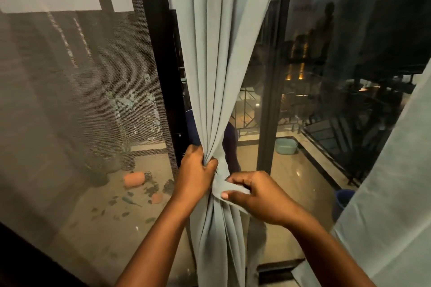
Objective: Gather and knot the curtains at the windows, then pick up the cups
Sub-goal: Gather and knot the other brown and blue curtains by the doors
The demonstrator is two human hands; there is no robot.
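Note:
A pale grey-green curtain [221, 58] hangs gathered into a narrow bunch in front of the dark window frame. My left hand [196, 170] grips the bunch from the left at its narrowest point. Just to the right and slightly lower, my right hand [254, 196] pinches a wrapped fold of the same cloth between thumb and fingers. Below the hands the curtain falls in loose pleats. No cups are in view.
A mesh screen [81, 100] covers the left pane. A second curtain panel [391, 205] hangs at the right edge. Through the glass lies a balcony floor with orange pots [134, 179], scattered leaves, a teal basin [286, 146], a blue bucket [342, 200] and a railing.

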